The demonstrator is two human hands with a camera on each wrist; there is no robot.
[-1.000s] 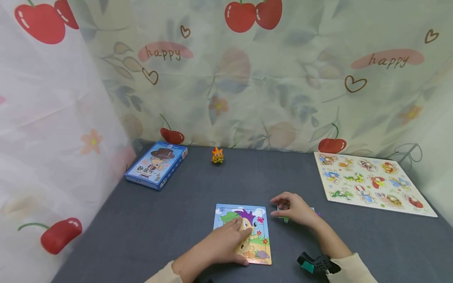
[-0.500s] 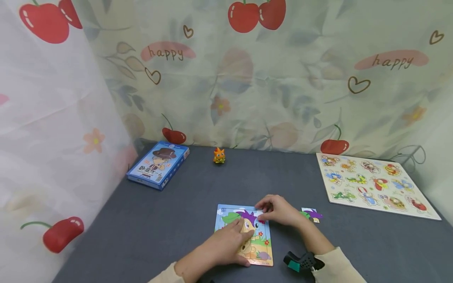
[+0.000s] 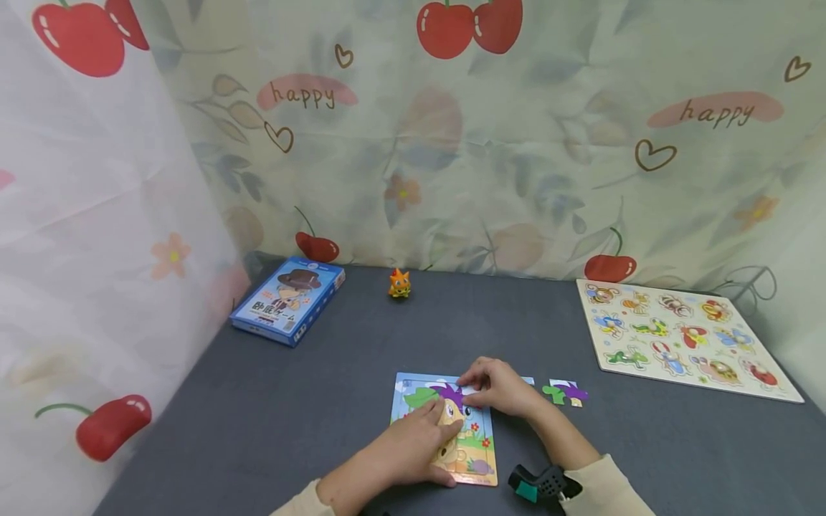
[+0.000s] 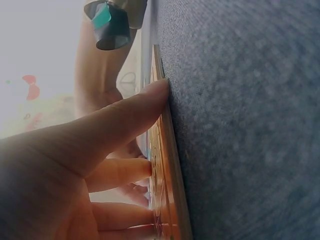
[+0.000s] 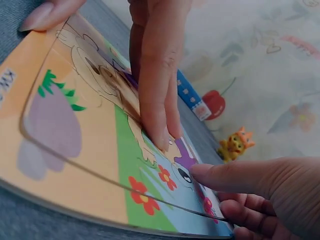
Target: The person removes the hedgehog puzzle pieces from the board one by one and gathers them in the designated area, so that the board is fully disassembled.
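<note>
My left hand (image 3: 416, 442) rests on a cartoon jigsaw puzzle board (image 3: 480, 464) at the front of the table. Its straight fingers press the picture, and its thumb (image 4: 155, 95) lies against the board's edge. At the board's upper right corner is my right hand (image 3: 498, 387). Its thumb (image 5: 210, 175) touches the picture beside the purple hair and eye, while other fingers curl by the edge. Whether it pinches a piece is hidden. Several loose puzzle pieces (image 3: 565, 392), green, purple and white, lie just right of that hand; a pale blue edge shows behind it.
Farther back stand a blue game box (image 3: 287, 301) at left and a small orange toy figure (image 3: 399, 284). An insect peg-puzzle board (image 3: 687, 337) lies at the right. A printed curtain (image 3: 477, 193) closes off the back.
My right hand has moved left from the loose pieces onto the board's upper right corner, uncovering those pieces. The left hand has stayed on the board.
</note>
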